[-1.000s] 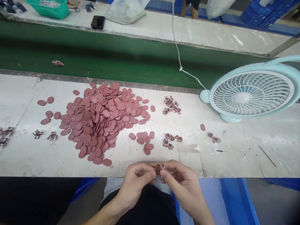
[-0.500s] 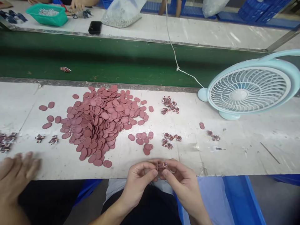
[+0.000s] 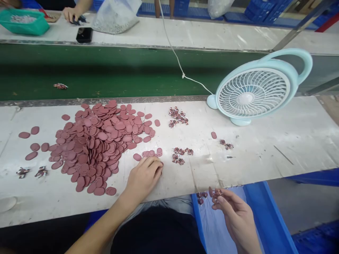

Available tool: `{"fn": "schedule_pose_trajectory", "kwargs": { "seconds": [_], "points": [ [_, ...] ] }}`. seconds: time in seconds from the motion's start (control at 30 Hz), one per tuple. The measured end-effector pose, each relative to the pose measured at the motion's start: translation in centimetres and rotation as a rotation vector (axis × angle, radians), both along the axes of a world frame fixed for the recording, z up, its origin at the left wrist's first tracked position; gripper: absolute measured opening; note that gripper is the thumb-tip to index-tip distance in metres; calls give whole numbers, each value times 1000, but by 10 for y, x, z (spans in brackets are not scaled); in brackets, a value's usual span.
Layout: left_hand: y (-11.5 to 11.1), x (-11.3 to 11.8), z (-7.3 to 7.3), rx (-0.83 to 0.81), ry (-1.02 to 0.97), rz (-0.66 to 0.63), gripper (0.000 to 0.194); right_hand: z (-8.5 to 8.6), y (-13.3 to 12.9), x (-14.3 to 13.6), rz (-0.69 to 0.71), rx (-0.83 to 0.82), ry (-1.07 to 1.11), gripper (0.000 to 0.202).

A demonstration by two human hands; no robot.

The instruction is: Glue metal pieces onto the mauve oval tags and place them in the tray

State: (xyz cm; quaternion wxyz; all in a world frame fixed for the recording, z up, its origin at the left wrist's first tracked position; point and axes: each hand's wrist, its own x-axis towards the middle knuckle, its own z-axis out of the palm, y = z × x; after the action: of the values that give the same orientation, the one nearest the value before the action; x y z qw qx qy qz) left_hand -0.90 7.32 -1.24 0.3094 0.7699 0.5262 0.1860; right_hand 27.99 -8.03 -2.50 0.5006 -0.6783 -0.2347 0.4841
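Over a small group of reddish-brown oval discs lies my left hand, its fingers curled down and closed, with a disc's edge showing at the fingertips. Beyond it spreads the large pile of the same discs. My right hand is over a blue bin below the table edge, pinching a small brown figure piece with an oval disc at its end. Near that hand, several similar pieces show at the bin's left side. Two clusters of brown pieces lie mid-table.
A light-blue fan stands at the back right, its white cord running up. Beyond the green trough are a clear bag, a black box, a green basket and another person's hand. A thin stick lies at right.
My hands have parted: the left moved up-left onto the small disc group, the right moved right over the bin with the figure piece. The neighbour's hand at left has gone from view; the view shifted.
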Motion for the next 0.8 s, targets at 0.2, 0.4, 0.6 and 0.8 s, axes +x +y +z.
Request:
{"fn": "schedule_pose_trajectory", "kwargs": {
  "seconds": [0.2, 0.4, 0.6, 0.8],
  "points": [
    [7, 3, 6, -139, 89, -38, 24, -41, -55, 39, -60, -87, -256, 24],
    [6, 3, 9, -205, -31, -64, 24, -129, -73, 55, 8, -245, -459, 30],
    [-12, -5, 8, -565, -518, 90, 23, -187, -81, 60, 110, -340, -688, 23],
    [-22, -8, 5, -709, -792, 172, 20, -198, -84, 60, 172, -354, -813, 24]
  ]
}}
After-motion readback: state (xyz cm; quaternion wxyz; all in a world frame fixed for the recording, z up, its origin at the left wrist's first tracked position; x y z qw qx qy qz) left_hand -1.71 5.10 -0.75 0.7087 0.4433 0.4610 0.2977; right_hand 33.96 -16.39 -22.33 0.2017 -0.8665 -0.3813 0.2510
